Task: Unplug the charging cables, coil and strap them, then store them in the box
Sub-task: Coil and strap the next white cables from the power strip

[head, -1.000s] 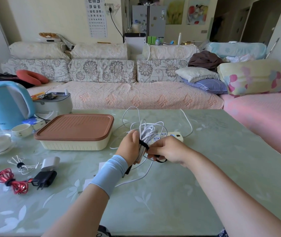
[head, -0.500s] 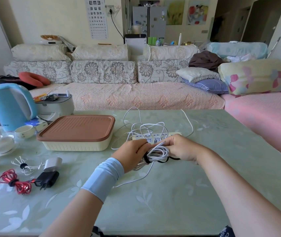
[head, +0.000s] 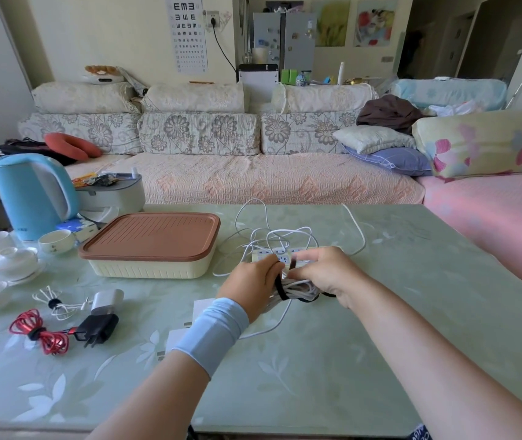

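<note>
Head view, left grip: centre of frame, fingers curled round the white cable coil.
Right grip: just right of the left, fingertips pinching the upturned end of the black strap that loops the coil.
White cable coil: between both grips, over the tabletop, nearer the camera than the power strip.
Box: left of centre, brown lid on.
Lower left: strapped red cable beside a black charger.
</note>
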